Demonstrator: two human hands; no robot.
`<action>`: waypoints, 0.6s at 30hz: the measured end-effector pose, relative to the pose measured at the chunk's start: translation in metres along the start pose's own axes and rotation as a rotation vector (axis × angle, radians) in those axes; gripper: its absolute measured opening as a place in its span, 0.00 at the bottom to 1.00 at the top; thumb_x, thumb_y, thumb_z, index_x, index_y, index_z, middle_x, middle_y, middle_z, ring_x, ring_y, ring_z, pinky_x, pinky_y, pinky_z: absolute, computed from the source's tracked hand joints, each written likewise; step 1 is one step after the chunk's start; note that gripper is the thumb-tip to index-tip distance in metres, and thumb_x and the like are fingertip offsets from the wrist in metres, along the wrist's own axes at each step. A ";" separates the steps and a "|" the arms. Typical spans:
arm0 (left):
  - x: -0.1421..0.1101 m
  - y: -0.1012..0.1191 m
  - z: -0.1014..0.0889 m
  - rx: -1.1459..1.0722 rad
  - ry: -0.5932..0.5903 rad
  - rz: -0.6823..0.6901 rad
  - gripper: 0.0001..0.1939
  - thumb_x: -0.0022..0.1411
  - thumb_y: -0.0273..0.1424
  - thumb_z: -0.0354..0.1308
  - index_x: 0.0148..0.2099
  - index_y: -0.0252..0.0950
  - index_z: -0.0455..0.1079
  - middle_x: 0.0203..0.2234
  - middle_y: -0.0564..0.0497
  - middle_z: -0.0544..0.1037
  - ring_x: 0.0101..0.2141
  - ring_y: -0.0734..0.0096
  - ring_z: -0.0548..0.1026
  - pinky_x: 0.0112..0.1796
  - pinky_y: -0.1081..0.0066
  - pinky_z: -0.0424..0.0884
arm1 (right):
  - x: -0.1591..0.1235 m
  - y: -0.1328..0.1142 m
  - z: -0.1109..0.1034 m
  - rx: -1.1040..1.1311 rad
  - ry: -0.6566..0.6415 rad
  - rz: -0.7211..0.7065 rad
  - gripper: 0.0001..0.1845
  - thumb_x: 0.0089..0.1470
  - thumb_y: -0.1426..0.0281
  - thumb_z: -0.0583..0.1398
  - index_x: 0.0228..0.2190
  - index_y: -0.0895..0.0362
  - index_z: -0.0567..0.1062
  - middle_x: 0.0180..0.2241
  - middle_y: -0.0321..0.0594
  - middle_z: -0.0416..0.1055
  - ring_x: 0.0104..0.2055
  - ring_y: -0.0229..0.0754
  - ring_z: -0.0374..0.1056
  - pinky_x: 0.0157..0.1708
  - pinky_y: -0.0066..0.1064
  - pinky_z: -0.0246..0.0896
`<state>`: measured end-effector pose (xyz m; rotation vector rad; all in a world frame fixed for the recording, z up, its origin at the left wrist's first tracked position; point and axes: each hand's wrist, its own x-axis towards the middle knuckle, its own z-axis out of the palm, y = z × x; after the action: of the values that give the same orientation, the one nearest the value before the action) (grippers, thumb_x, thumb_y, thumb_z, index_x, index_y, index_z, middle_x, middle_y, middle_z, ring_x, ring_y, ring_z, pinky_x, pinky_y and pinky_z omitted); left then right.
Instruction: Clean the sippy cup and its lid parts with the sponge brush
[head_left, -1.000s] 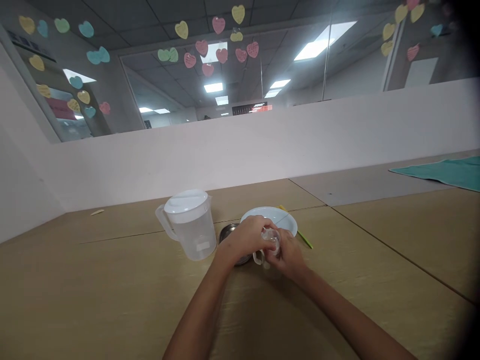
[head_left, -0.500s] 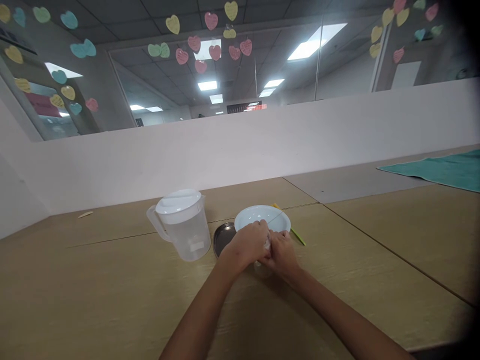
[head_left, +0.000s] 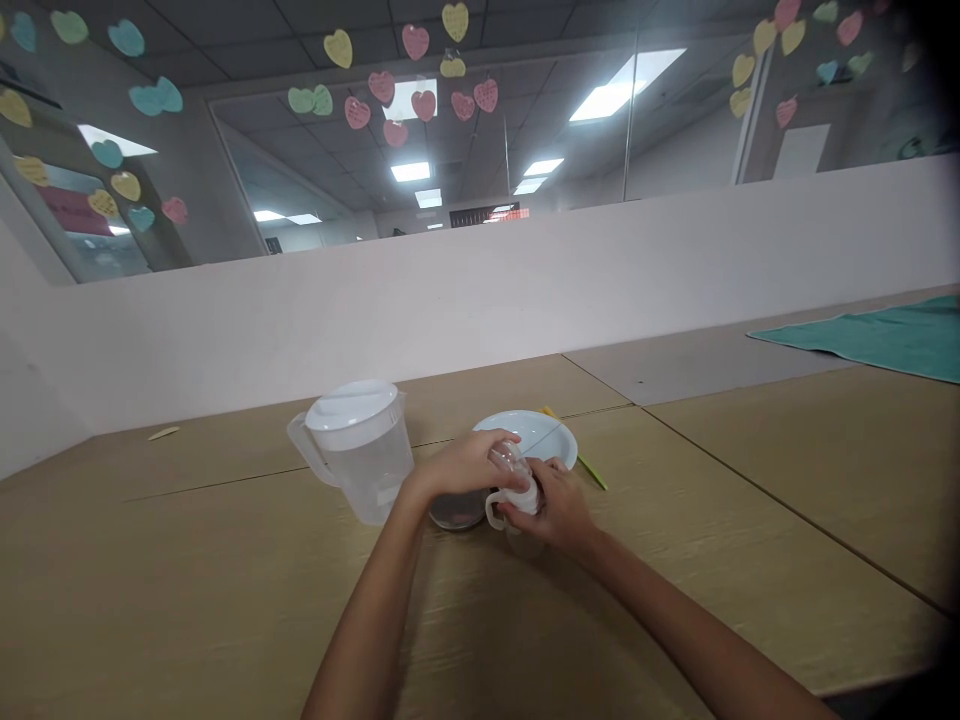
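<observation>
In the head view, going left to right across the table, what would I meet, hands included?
Small pale strip, pitcher, left hand, right hand, green cloth.

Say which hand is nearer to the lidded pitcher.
The left. The left hand is to the right of the lidded pitcher, at the top of a small handled cup; the right hand is farther right, around the cup's other side.
</observation>
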<state>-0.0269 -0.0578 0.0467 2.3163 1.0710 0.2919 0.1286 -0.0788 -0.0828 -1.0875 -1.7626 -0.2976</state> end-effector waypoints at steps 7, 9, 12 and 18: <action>0.000 -0.018 -0.010 0.075 0.472 -0.020 0.46 0.46 0.40 0.65 0.63 0.38 0.47 0.52 0.41 0.63 0.50 0.58 0.66 0.50 0.61 0.63 | -0.003 0.006 0.004 0.031 -0.027 0.102 0.32 0.44 0.55 0.61 0.47 0.60 0.64 0.25 0.39 0.71 0.32 0.46 0.64 0.32 0.35 0.60; 0.006 -0.025 -0.007 0.184 0.518 -0.030 0.47 0.45 0.36 0.66 0.63 0.38 0.45 0.50 0.41 0.64 0.49 0.57 0.67 0.49 0.60 0.63 | -0.004 0.007 0.004 0.043 -0.034 0.103 0.31 0.44 0.55 0.61 0.47 0.60 0.64 0.26 0.40 0.71 0.33 0.46 0.64 0.33 0.35 0.60; 0.019 -0.033 0.005 0.306 0.458 -0.029 0.47 0.45 0.28 0.65 0.63 0.38 0.42 0.49 0.42 0.67 0.48 0.57 0.69 0.47 0.62 0.64 | -0.005 0.007 0.005 0.043 -0.028 0.098 0.30 0.45 0.56 0.61 0.46 0.59 0.64 0.29 0.41 0.72 0.33 0.46 0.65 0.33 0.35 0.61; 0.034 -0.043 0.028 0.452 0.265 -0.011 0.33 0.45 0.15 0.50 0.55 0.34 0.52 0.52 0.40 0.67 0.53 0.59 0.65 0.52 0.61 0.56 | -0.002 0.007 0.003 0.018 -0.025 0.004 0.21 0.48 0.56 0.59 0.39 0.58 0.68 0.30 0.41 0.73 0.31 0.44 0.64 0.33 0.34 0.58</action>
<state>-0.0196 -0.0210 -0.0027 2.7233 1.3959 0.3943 0.1322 -0.0746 -0.0879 -1.0857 -1.7814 -0.2659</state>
